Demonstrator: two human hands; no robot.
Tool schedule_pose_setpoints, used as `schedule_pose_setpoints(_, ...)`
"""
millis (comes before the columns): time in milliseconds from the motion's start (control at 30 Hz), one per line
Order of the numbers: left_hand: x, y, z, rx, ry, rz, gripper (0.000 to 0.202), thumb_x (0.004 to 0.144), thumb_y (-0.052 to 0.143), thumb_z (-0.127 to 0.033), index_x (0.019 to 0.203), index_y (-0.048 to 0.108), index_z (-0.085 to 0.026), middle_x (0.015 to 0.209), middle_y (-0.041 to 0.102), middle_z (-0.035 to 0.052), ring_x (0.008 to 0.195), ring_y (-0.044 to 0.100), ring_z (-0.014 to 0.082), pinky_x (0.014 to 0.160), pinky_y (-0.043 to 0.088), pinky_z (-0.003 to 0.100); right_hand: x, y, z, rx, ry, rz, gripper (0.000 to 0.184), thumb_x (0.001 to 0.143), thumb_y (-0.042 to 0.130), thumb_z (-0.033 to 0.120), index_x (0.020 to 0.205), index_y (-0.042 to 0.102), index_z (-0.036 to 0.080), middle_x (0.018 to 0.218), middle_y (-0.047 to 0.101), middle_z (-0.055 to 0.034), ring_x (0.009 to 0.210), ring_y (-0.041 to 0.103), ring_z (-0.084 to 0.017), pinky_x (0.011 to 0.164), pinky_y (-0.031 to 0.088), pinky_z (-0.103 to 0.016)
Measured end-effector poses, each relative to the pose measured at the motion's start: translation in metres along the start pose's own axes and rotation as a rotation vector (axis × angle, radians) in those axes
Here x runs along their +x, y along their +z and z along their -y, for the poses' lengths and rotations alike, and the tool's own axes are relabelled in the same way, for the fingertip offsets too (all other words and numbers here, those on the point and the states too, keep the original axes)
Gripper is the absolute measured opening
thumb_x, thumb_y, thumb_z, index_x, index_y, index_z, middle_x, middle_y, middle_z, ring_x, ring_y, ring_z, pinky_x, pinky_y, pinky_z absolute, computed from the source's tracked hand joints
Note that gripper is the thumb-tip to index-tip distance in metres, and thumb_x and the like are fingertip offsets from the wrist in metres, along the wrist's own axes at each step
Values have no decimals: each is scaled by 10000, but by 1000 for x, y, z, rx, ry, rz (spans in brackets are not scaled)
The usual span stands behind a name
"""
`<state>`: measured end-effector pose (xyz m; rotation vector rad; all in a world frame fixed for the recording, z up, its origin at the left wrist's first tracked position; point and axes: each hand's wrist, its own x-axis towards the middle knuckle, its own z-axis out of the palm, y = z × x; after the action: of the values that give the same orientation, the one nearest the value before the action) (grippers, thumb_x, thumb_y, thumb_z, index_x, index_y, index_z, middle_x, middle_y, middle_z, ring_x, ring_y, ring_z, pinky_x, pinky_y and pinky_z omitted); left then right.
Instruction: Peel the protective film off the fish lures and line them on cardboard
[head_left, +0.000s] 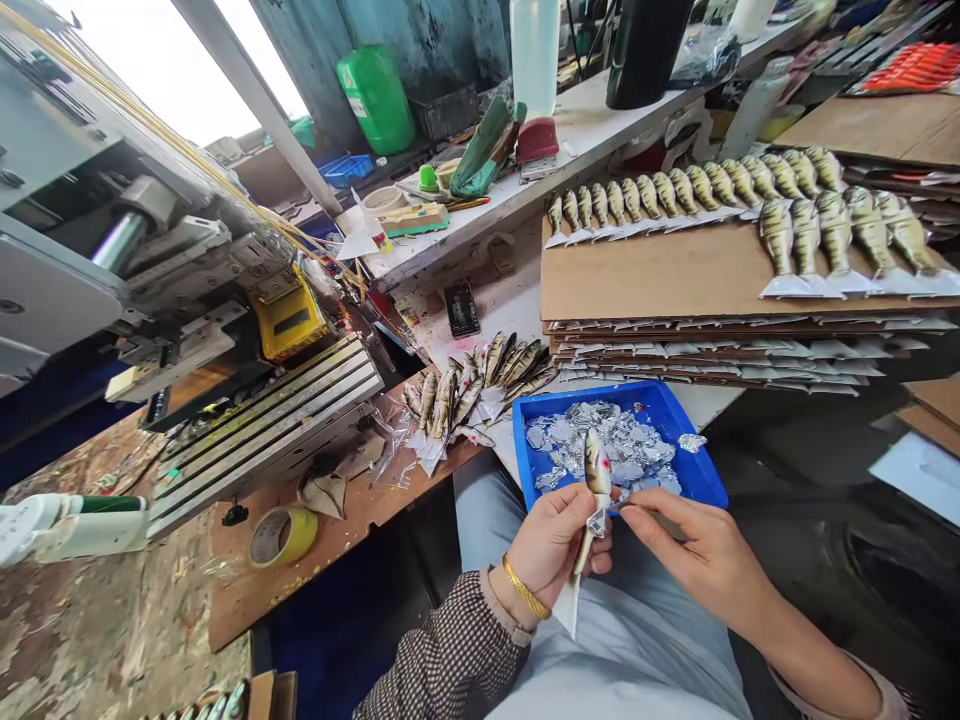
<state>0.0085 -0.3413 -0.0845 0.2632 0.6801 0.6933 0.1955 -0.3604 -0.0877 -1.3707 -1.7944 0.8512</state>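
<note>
My left hand (551,545) is closed round a painted fish lure (595,480), held upright over my lap with its head up. My right hand (694,545) sits just to the right of it, fingers pinched together near the lure's middle on a small piece of silvery foil. Right behind both hands stands a blue tray (694,470) filled with crumpled silver foil scraps. A loose heap of fish lures (472,385) lies on the bench to the left of the tray. A gold bangle is on my left wrist.
Stacked cardboard sheets (660,275) at the right carry rows of finished lures (697,190). A machine (150,290) fills the left. A roll of yellow tape (281,535) lies on the wooden bench. A phone (461,308), a green jug (376,98) and bottles stand behind.
</note>
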Motion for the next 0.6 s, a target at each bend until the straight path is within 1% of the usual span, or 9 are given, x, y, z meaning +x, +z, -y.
schedule_pose_setpoints(67,0,-1,0,12,3,-1,473,712,874,-484,972,713,-123,624,462,-37,501,377,45,452,319,177,0,0,0,40,57,49,329,1023,520,458,865,697,231,724,668,10,609,597,-142,534,466,-230)
schedule_pose_setpoints(233,-2,-1,-2,52,-22,24,504,704,879,-489,964,701,-96,612,472,-37,493,375,40,449,305,180,5,-6,4,189,174,208,431,1011,501,518,753,650,207,633,554,16,587,491,-136,528,420,-238)
schedule_pose_setpoints(300,-2,-1,-3,67,-33,29,506,703,880,-482,969,695,-94,602,475,-38,489,376,41,445,300,178,5,-7,5,208,198,257,439,1008,501,533,770,663,201,644,556,12,599,485,-138,546,419,-245)
schedule_pose_setpoints(433,-2,-2,-6,78,-27,12,487,709,877,-471,966,693,-100,595,469,-46,479,365,36,441,293,175,2,-6,4,92,175,239,427,1024,476,534,837,677,208,717,606,-6,644,503,-154,582,415,-263)
schedule_pose_setpoints(500,-2,-3,-7,78,-28,7,477,710,877,-467,959,691,-105,596,472,-46,480,370,35,441,291,174,1,-5,3,38,146,232,426,1035,459,526,817,650,214,692,578,4,623,476,-149,574,389,-266)
schedule_pose_setpoints(600,-2,-3,-8,82,-36,9,478,702,881,-469,941,682,-105,606,493,-37,481,384,39,435,288,178,1,-5,3,53,123,301,451,1055,420,519,758,576,216,644,510,27,593,445,-137,561,361,-262)
